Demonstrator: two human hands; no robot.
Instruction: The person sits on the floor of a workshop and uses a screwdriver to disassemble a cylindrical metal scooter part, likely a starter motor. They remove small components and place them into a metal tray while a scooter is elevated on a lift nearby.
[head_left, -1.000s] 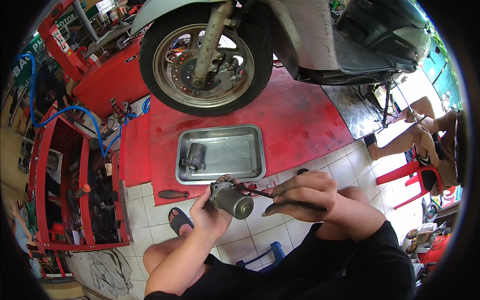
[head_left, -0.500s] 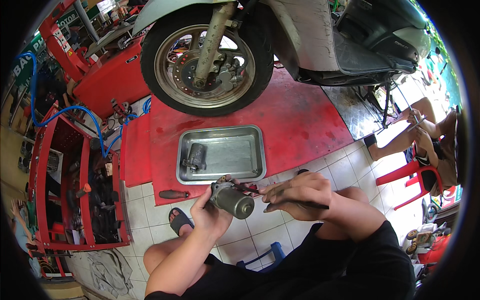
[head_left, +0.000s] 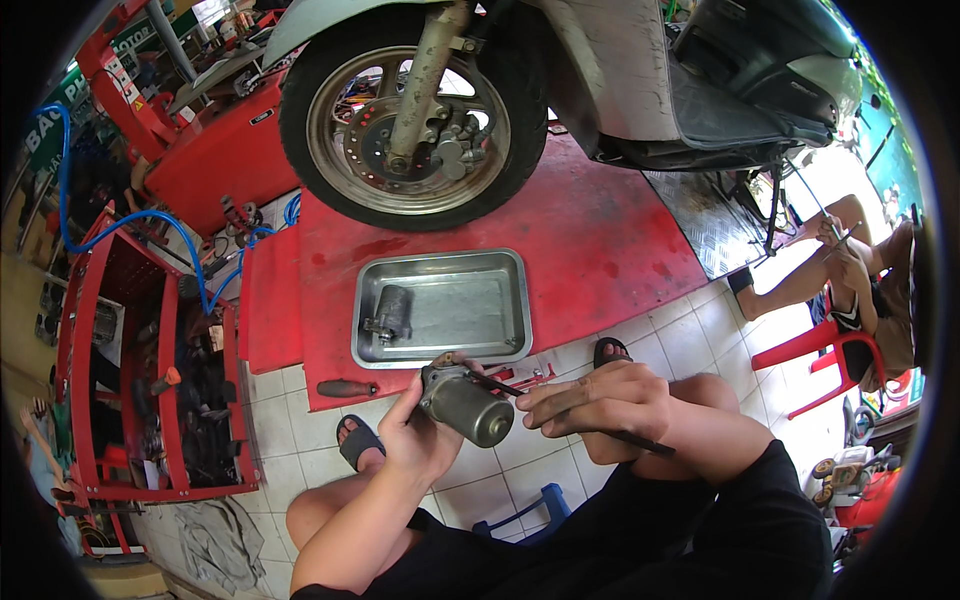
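Observation:
My left hand (head_left: 418, 440) grips a grey cylindrical starter motor (head_left: 466, 406), its rounded end tilted toward me and to the right. A slim dark tool (head_left: 645, 442) lies across my right hand (head_left: 600, 408), pinched by the fingers. The tool's thin tip points at the motor's upper side; whether it touches cannot be made out. Just beyond my hands, a metal tray (head_left: 440, 258) holds a second, smaller dirty cylindrical part (head_left: 393, 312) at its left end. A screwdriver (head_left: 346, 388) with a worn handle lies left of my hands on the red platform's edge.
A scooter's front wheel (head_left: 500, 180) stands on the red platform (head_left: 600, 230) beyond the tray. Red tool shelving (head_left: 170, 400) is at left, with a blue hose (head_left: 140, 215) above. At right a person sits by a red stool (head_left: 800, 345). Small red-handled items (head_left: 525, 378) lie beside the motor.
My right hand has drawn slightly right and down with the tool, uncovering the red items and my right sandal. The motor has shifted and turned a little in my left hand.

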